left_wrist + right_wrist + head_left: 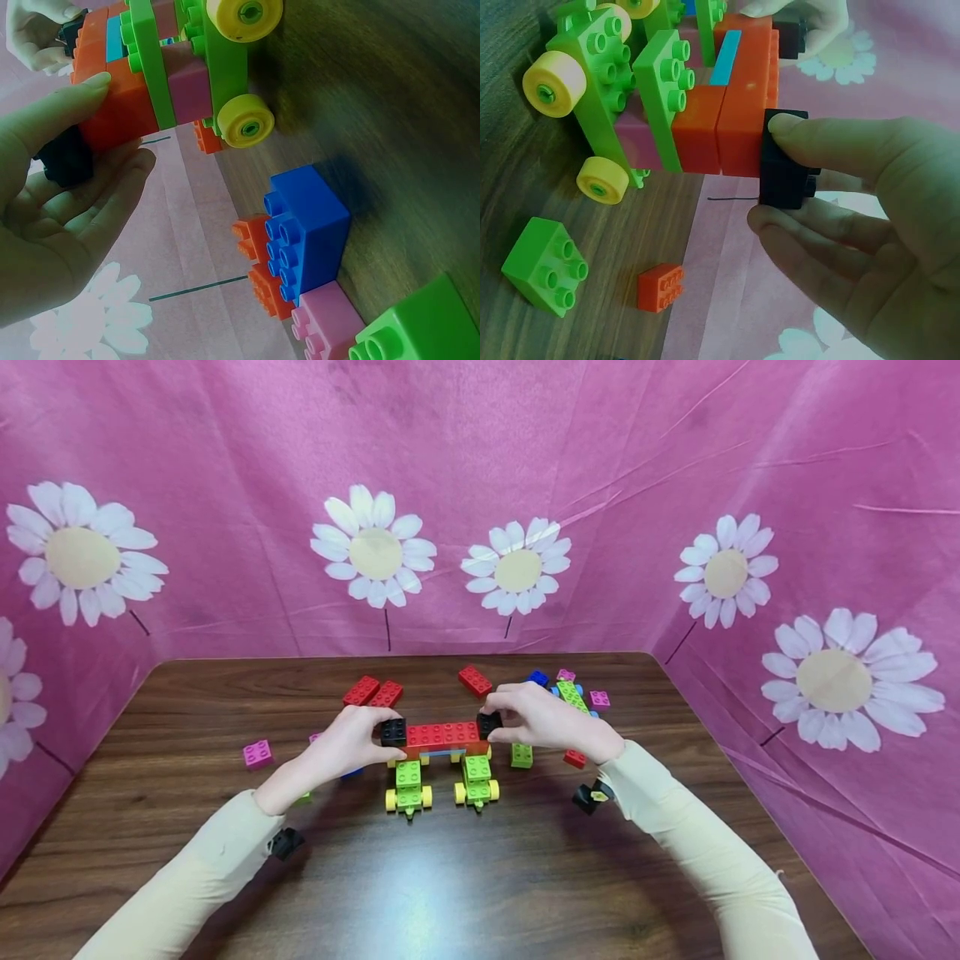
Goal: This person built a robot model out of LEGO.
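Head view: the left black block (393, 732) is grasped by the left hand (347, 742) and the right black block (490, 725) by the right hand (542, 714), at opposite ends of the red bricks (446, 737) above the wheeled green bases (409, 795), and both should be pressed evenly so nothing is tipped.

Bright head view here, white glare pooling on the dark-brown wood-grain tabletop (420, 889); wrist views run dimmer, greenish.

Left grip (341, 746) and right grip (542, 717) pinched, sleeved forearms (206, 864) angled inward.
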`<state>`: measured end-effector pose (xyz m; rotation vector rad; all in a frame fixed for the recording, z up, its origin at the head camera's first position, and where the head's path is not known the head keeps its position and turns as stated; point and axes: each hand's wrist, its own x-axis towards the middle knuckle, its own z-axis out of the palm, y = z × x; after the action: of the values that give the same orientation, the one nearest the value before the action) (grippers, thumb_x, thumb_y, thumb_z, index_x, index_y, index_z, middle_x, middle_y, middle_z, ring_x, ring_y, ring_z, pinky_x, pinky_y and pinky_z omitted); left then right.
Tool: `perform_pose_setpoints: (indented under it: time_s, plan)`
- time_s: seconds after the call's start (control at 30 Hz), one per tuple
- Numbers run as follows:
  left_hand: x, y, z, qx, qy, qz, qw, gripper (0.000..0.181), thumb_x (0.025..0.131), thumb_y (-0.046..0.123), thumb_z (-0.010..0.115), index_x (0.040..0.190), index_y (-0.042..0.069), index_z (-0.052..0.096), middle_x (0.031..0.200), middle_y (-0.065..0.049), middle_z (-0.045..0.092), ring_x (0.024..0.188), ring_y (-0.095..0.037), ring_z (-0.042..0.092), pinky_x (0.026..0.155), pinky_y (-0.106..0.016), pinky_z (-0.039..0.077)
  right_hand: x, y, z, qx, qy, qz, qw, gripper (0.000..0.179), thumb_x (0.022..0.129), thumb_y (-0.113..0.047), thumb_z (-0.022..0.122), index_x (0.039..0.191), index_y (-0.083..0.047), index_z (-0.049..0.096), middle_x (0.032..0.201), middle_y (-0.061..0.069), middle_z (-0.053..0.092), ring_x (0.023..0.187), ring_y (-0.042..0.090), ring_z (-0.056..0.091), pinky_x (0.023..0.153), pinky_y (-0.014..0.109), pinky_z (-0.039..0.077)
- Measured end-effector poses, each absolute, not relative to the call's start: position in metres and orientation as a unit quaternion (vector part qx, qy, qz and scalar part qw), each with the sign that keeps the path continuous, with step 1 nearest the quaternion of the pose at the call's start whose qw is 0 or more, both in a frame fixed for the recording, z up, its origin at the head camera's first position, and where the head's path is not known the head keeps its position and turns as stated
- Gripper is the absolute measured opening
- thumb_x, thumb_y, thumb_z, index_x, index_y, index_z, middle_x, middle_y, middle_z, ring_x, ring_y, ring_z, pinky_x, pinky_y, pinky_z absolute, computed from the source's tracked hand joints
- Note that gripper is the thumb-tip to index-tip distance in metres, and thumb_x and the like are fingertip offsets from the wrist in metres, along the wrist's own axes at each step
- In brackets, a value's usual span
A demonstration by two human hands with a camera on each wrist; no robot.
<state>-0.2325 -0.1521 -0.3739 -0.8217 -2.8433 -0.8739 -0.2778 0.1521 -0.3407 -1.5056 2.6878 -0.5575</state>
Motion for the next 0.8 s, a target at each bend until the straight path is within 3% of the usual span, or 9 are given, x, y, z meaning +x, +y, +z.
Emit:
perform_pose_setpoints:
  time_s: [0.43, 0.8]
  plan:
    - [-0.2322, -0.1505, -0.3725, -0.264, -0.924, -0.275, 0.029, 0.036, 0.075, 0.017, 0.086, 0.101, -0.002, 0.070, 0.079, -0.006, 0.069, 0.065, -0.007, 0.053, 0.059, -0.021, 0.045, -0.2769, 0.1474, -0.3367, -0.468, 0.868, -0.166, 0.014, 0.020, 0.084, -0.018, 0.079, 0.098, -0.009, 0.068, 0.095, 0.004, 0.067, 0.073, 0.014, 0.062, 0.067, 0.019, 0.052]
    - [-0.2309, -0.1519, -0.3730, -0.266, -0.926, -0.267, 0.024, 0.038, 0.075, 0.019, 0.086, 0.104, 0.000, 0.070, 0.080, -0.004, 0.068, 0.066, -0.007, 0.052, 0.060, -0.021, 0.044, -0.2780, 0.1504, -0.3443, -0.454, 0.872, -0.182, 0.024, 0.024, 0.086, -0.019, 0.077, 0.107, -0.010, 0.069, 0.098, 0.004, 0.068, 0.078, 0.009, 0.063, 0.071, 0.019, 0.055]
